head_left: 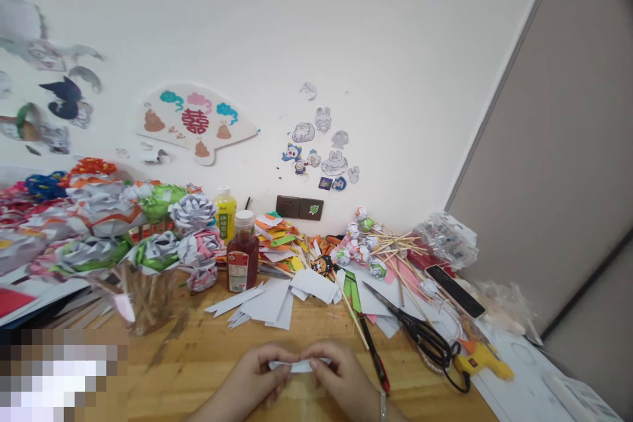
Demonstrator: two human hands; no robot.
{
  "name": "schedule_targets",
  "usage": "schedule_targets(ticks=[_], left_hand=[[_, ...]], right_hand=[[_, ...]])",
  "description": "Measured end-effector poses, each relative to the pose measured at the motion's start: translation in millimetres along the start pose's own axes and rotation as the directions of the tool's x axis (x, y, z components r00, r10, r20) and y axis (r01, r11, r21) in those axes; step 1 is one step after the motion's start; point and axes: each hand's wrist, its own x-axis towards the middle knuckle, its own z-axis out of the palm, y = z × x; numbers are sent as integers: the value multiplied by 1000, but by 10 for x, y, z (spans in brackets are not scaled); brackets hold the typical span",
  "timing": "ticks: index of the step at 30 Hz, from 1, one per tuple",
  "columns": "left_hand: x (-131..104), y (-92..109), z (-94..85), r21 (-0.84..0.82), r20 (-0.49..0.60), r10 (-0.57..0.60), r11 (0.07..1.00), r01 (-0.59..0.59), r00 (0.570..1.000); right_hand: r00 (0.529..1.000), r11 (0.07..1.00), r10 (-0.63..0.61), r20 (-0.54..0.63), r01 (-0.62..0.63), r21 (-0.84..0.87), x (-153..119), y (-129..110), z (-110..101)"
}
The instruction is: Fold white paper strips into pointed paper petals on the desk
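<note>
Between my two hands is a small piece of white paper (301, 366), held low over the wooden table near its front edge. My left hand (267, 372) pinches its left end with thumb and fingers. At the other end, my right hand (339, 372) grips the paper the same way, a bracelet on its wrist. The fingers cover both ends, so only the middle strip shows. Beyond the hands lie loose white paper pieces (270, 303). A red-and-black pen-like tool (374, 353) rests just right of my right hand, with black scissors (420, 333) farther right.
Paper flowers (153, 250) on sticks crowd the left, some in a clear container. A red-brown bottle (242, 257) and a yellow bottle (225, 211) stand behind. To the right are small paper flowers on sticks (363, 244), a phone (455, 291) and a yellow glue gun (482, 362).
</note>
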Motion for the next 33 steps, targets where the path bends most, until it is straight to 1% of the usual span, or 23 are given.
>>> schedule_targets(ticks=[2,5,8,10,14,16,18,20,25,29,31,33], left_hand=[[-2,-2,9,4,32,7,1000,-7,999],[11,-2,2,-25,44,13,1000,-12,999],[32,-12,-4,-58,6,39,998,-39,999],[36,-11,-3,-54,-25,59,997,-61,998],[7,44,-5,40,-74,92,995,-89,993],[-9,85,-23,137,-108,147,982,-132,983],[-13,110,-52,218,-123,181,964,-151,976],[-7,111,-81,245,-115,161,961,-129,980],[-3,75,-79,237,-98,110,968,-84,989],[-28,67,-44,197,-51,2,980,8,999],[-29,69,-50,180,-23,-15,984,19,1000],[-19,72,-70,159,3,-7,987,7,1000]], right_hand=[[999,998,45,-12,-45,35,9,7,8],[1000,999,29,-9,-28,28,22,17,1],[1000,1000,-21,6,21,19,28,21,-12],[999,999,-32,16,31,36,24,21,-14],[998,995,53,41,-56,80,7,31,-4],[997,996,76,24,-76,41,3,42,-4],[998,998,69,-15,-69,-6,7,53,-12],[997,997,70,-42,-71,-10,16,66,-25],[991,986,131,-40,-126,112,39,174,-39],[993,979,113,-36,-105,176,34,276,-29],[996,975,89,-19,-83,208,33,301,-29],[998,971,62,-3,-60,230,38,316,-32]])
